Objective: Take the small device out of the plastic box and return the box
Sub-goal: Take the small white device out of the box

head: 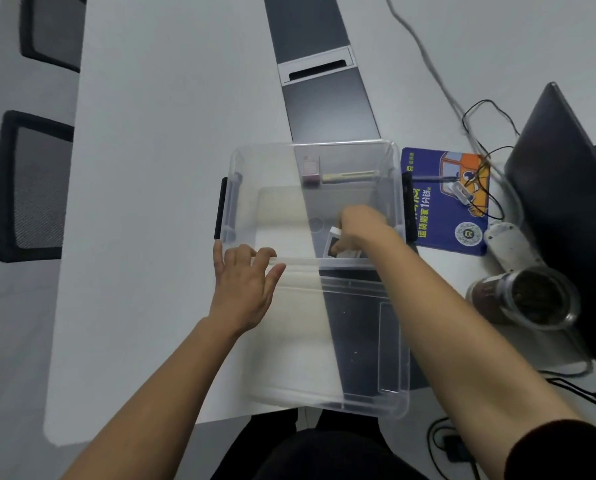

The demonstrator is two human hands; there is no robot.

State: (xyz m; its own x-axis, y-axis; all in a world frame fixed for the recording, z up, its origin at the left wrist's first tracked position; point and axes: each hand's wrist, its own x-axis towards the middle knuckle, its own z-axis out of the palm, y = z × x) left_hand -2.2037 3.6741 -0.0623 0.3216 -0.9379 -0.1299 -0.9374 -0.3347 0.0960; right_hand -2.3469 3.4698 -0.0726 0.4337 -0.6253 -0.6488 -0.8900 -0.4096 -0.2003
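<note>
A clear plastic box (241, 168) with black side handles stands on the white table. Its clear lid (359, 341) lies flat in front of it, at the table's near edge. My right hand (359, 226) is inside the box, near the front right corner, fingers closed on a small white device (334, 244) with a dark face. My left hand (244, 282) rests on the box's front rim, fingers spread over the edge, holding nothing. A small pink item (311, 169) and a pale stick-shaped item (350, 176) lie at the back of the box.
A blue mouse pad (438, 216) lies right of the box, with black cables (483, 174) over it. Farther right are a dark laptop (559, 188), a white object (508, 247) and a glass jar (528, 299). Two black chairs (33, 185) stand left of the table.
</note>
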